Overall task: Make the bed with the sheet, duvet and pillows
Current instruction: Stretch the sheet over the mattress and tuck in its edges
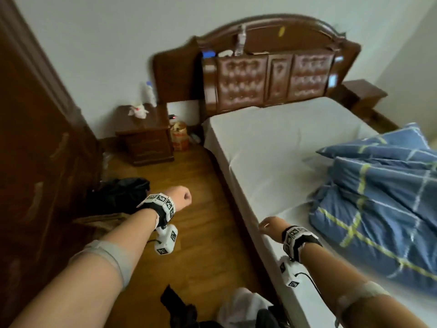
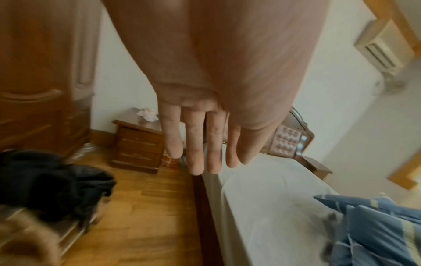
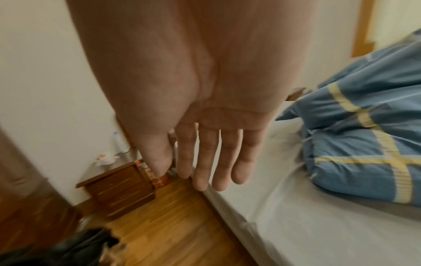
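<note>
A white sheet (image 1: 272,143) lies stretched over the mattress, with a few creases. A blue duvet (image 1: 378,209) with yellow and white checks is bunched in a heap on the right part of the bed, one corner pointing toward the headboard. No separate pillow can be made out. My left hand (image 1: 182,200) hangs over the wooden floor left of the bed; in the left wrist view its fingers (image 2: 196,153) are straight and hold nothing. My right hand (image 1: 269,227) hovers at the near left edge of the mattress, its fingers (image 3: 216,162) straight and empty.
A carved wooden headboard (image 1: 272,79) with padded panels stands against the far wall. A nightstand (image 1: 146,136) sits left of the bed and a dark wardrobe (image 1: 35,138) along the left side. Black clothing (image 1: 118,195) lies on the floor, and more clothes (image 1: 236,308) lie by my feet.
</note>
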The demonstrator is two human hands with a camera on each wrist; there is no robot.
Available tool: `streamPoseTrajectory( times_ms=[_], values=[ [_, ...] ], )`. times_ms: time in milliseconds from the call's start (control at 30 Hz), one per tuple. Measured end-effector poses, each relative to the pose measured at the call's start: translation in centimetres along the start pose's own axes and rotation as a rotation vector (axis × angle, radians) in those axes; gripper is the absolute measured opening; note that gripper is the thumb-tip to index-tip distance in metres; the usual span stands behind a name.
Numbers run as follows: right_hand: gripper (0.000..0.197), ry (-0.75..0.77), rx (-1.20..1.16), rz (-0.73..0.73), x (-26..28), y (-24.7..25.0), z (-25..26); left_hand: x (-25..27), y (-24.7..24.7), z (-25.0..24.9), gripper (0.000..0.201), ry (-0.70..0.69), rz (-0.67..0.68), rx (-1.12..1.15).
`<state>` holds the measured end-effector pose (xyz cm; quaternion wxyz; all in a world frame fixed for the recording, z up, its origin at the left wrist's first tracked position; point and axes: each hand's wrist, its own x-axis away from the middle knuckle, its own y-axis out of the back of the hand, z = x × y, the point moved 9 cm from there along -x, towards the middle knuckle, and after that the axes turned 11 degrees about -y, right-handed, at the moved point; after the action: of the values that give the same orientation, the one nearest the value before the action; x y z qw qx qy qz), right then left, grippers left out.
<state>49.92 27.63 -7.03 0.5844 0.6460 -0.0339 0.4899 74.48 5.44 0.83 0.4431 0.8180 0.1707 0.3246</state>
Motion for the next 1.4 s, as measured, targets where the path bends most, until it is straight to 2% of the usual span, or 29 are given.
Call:
streamPoseTrajectory(
  times_ms=[100, 200, 400, 567, 700, 867, 1000, 1067, 1233, 1400],
  values=[
    [0.023, -0.09, -0.099, 0.005, -6.1, 2.0, -0.4, -9.3, 3.2, -0.4, 0.011, -0.076, 0.045, -0.061],
    [0.027, -0.117, -0.145, 0.034, -13.4, 4.8, 2.1, -18.0, 6.5, 0.7, 0.009, -0.107, 0.056, -0.086],
    [0.032, -0.063, -0.187, 0.071, -26.9, 14.8, 13.1, -32.0, 15.3, 6.7, 0.01, -0.046, 0.096, -0.139],
    [0.031, -0.044, -0.255, 0.088, -35.7, 23.9, 21.4, -42.8, 22.3, 11.8, 0.013, 0.008, 0.123, -0.137],
    [0.031, -0.094, -0.318, 0.032, -44.1, 30.2, 24.3, -55.0, 26.3, 13.9, 0.02, -0.014, 0.132, -0.155],
    [0.03, -0.23, -0.373, 0.02, -56.4, 35.7, 26.7, -73.2, 29.9, 14.7, 0.026, -0.134, 0.134, -0.204],
    [0.027, -0.359, -0.469, -0.028, -67.0, 39.5, 30.1, -87.7, 30.2, 17.6, 0.035, -0.183, 0.223, -0.268],
    [0.026, -0.402, -0.508, 0.01, -71.8, 39.5, 32.6, -92.8, 29.3, 20.3, 0.039, -0.167, 0.291, -0.291],
    [0.031, -0.409, -0.464, 0.158, -83.1, 38.0, 39.3, -101.0, 24.8, 27.1, 0.051, -0.099, 0.46, -0.304],
    [0.045, -0.35, -0.381, 0.114, -94.9, 34.3, 44.0, -108.1, 16.9, 33.9, 0.057, -0.012, 0.473, -0.191]
  ],
)
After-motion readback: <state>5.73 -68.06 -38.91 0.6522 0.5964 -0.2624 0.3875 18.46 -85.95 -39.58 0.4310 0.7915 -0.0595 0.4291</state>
